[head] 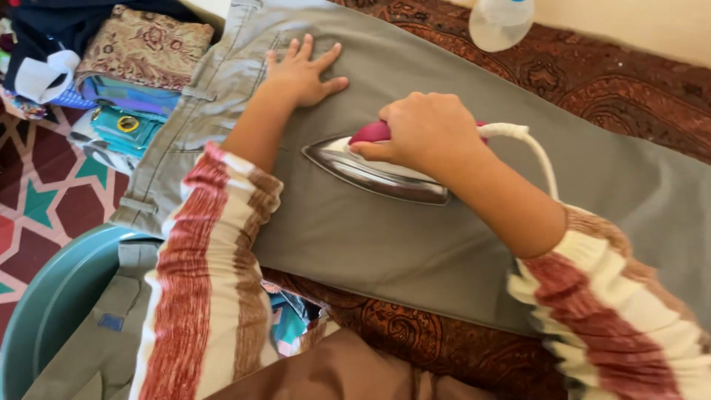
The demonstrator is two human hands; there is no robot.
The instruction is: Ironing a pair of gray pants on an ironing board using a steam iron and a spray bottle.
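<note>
Trousers (415, 244), grey, spread flat over patterned brown cloth (592, 81); landmark for all positions. Iron (378, 172) sits on trousers near middle, tip toward waistband. Right hand (426, 133) closed around iron's pink handle; white cord (537, 152) trails behind wrist. Left hand (304, 70) open, fingers spread, palm pressed flat on trousers near waistband, just beyond iron tip. Spray bottle (502, 22) past far edge of trousers. Teal tub (52, 296) at near-left corner, beside waistband. Folded clothes (126, 67) left of waistband.

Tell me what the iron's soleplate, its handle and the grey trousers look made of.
Soleplate: polished metal, seemingly, with mirror-like reflections. Handle: smooth pink plastic, probably, gripped by the right hand. Grey trousers: matte woven cloth, likely cotton, with stitched seams and belt loops.
</note>
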